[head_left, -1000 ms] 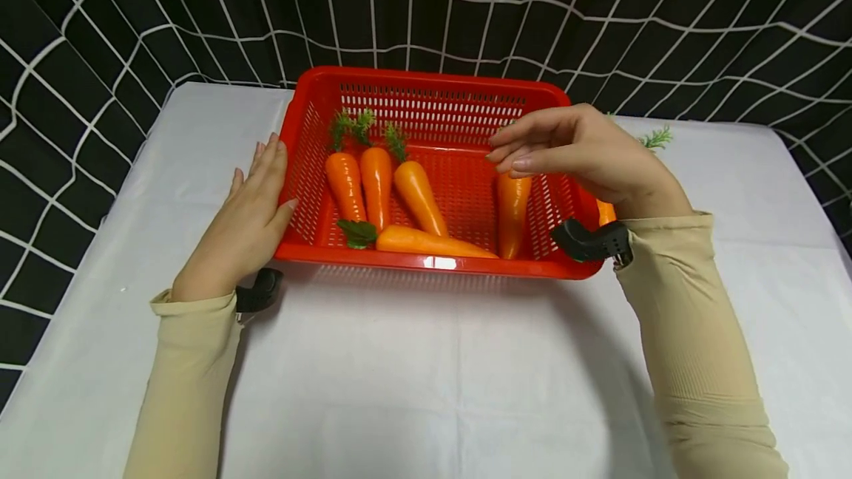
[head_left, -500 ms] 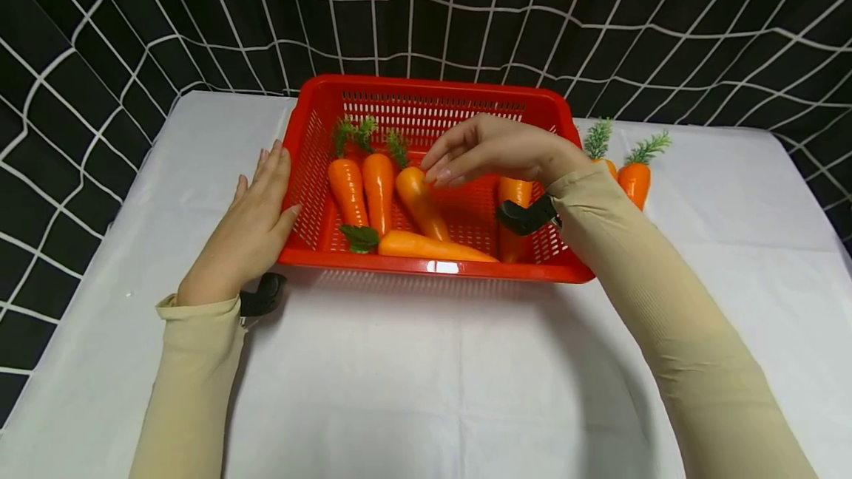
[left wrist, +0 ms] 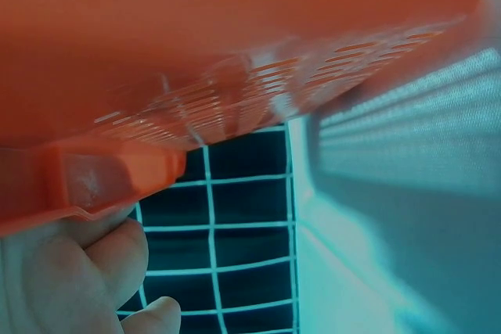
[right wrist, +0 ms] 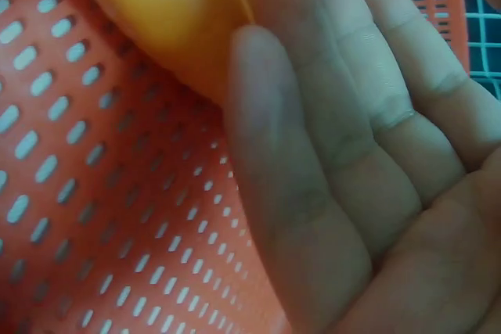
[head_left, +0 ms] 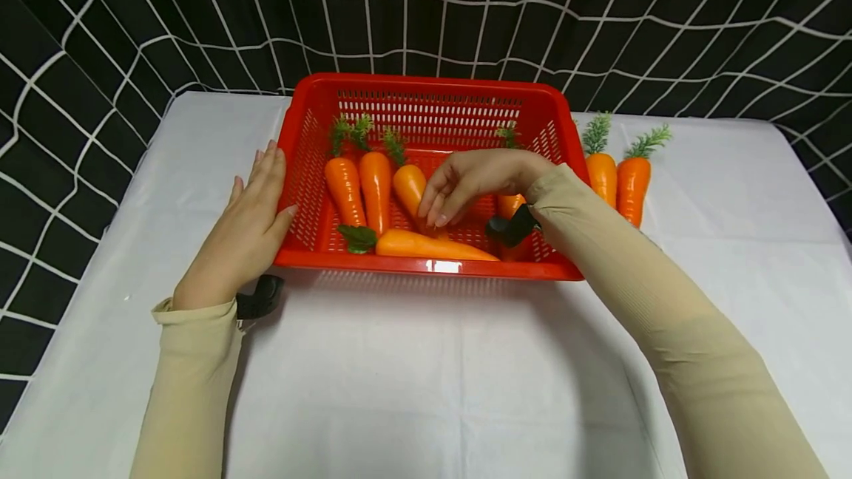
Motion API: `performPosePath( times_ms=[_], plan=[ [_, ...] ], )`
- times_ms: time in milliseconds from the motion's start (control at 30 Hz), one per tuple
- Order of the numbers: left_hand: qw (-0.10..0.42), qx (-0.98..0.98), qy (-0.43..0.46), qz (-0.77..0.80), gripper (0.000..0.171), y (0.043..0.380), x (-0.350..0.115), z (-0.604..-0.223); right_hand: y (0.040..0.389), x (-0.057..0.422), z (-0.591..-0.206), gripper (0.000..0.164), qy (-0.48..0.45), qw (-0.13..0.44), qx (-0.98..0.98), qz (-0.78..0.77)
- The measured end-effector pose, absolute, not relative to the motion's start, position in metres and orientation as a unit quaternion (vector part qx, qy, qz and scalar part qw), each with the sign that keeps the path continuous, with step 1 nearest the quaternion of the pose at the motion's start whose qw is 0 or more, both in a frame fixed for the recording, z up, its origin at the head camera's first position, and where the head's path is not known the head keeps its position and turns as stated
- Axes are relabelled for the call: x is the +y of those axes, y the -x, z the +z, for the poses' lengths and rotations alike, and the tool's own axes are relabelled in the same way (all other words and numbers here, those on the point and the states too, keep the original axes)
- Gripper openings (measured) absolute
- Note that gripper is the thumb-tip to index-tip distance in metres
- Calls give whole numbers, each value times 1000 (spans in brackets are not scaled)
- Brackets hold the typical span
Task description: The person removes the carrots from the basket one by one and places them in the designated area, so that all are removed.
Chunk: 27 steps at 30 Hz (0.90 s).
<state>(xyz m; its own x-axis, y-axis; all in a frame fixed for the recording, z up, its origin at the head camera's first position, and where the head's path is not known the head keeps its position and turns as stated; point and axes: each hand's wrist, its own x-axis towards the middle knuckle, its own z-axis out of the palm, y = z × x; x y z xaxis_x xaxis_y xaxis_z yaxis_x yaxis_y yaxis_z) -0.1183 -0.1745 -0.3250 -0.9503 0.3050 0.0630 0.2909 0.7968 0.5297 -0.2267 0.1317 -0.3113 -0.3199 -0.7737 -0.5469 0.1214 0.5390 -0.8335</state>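
"How does the left hand point(head_left: 242, 224) sit?"

"At nine o'clock of the red, slotted plastic basket point(head_left: 426, 83), laid along its outer wall, fingers straight and pointing towards one o'clock."

"And the right hand point(head_left: 484, 177)?"

"Its forearm crosses the rim from four o'clock; the fingers slope down towards eight o'clock, loosely extended, not wrapped round anything. Their tips are at the glossy orange carrot with a feathery green top point(head_left: 408, 182), though whether they press it is hard to tell in the blurred right wrist view."

"Where's that carrot?"

"Inside the basket, just off centre towards nine o'clock, its top towards eleven. A smooth, pale-orange carrot with a flat green leaf point(head_left: 426, 245) lies along the six o'clock wall."
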Motion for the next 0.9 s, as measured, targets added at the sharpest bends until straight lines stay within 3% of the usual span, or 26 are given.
performPosePath(
  times_ms=[400,900],
  plan=[
    [7,949,-157,274,63,117,-174,-323,225,131,-317,28,237,589,684,-361],
    [9,949,-153,276,64,117,-174,-325,220,124,-316,27,343,612,633,-326]
  ],
)
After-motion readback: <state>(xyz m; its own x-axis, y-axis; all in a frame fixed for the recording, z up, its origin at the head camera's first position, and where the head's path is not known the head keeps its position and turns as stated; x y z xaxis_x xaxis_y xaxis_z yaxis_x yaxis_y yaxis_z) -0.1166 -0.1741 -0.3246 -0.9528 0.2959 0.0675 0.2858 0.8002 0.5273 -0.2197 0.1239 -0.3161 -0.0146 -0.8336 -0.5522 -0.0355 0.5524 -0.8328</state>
